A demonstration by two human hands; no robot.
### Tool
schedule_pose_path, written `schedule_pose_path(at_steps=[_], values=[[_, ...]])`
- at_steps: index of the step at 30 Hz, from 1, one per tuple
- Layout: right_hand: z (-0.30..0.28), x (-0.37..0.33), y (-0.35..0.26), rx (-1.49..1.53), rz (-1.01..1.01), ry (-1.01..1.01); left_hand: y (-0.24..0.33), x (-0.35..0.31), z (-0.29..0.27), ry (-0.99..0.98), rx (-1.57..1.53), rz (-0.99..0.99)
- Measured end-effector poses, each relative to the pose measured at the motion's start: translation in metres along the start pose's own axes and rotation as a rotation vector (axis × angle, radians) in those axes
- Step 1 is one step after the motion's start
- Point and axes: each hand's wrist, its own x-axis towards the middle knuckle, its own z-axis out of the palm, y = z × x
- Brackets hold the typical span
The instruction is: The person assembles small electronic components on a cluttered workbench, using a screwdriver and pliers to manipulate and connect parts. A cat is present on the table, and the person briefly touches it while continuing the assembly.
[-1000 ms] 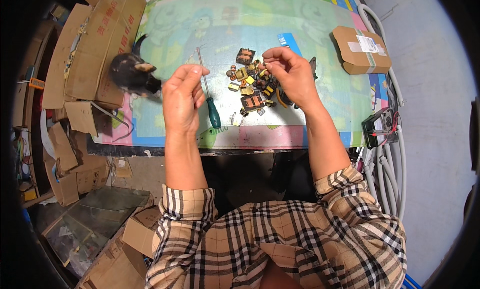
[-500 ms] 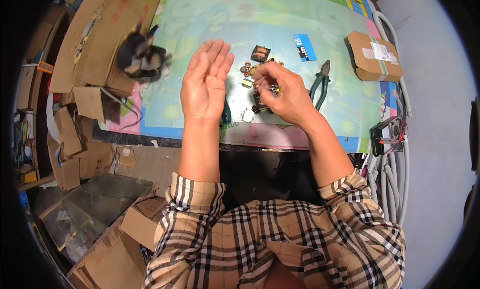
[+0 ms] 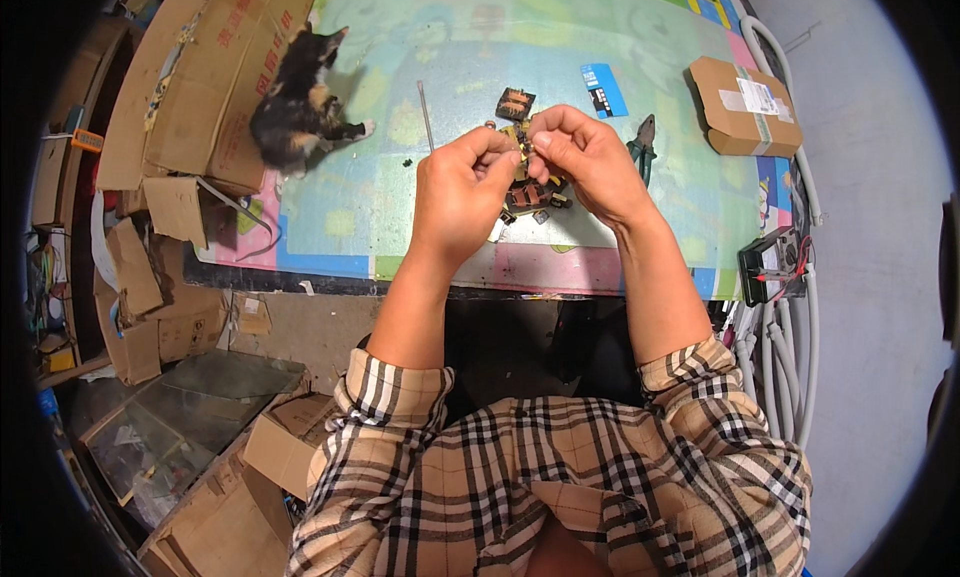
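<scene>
My left hand (image 3: 458,195) and my right hand (image 3: 592,167) meet above the table with fingers curled and fingertips almost touching. Each is closed in a pinch; whatever is between the fingers is too small and too covered to name. Under and behind them lies a pile of small electronic parts. A copper-wound transformer (image 3: 515,103) rests at the far side of the pile, and another wound part (image 3: 528,194) shows below my fingers. Past my left hand sticks out a thin metal shaft (image 3: 426,112), its lower end hidden. Green-handled pliers (image 3: 643,145) lie beside my right hand.
A cat (image 3: 305,107) is on the table's left side, by a large cardboard box (image 3: 235,67). At the right lie a blue card (image 3: 605,90) and a small brown carton (image 3: 745,107). A black meter-like device with leads (image 3: 770,269) sits at the right edge.
My left hand has turned from an open, raised palm to a pinch and come right to meet my right hand. The thin shaft has come into view. The cat has shifted and turned its head.
</scene>
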Motion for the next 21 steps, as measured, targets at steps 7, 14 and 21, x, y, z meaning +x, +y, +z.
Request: schedule_pose_path(at_steps=[7,14,21], values=[[0.006,-0.001,0.002,0.232,0.097,0.005,0.001,0.001,0.002,0.037,-0.220,-0.093],[0.014,-0.001,-0.002,0.093,0.101,0.007,-0.003,0.004,0.004,0.095,-0.235,-0.056],[0.008,-0.001,0.003,-0.134,0.108,-0.039,0.000,0.003,0.000,0.081,-0.052,-0.098]])
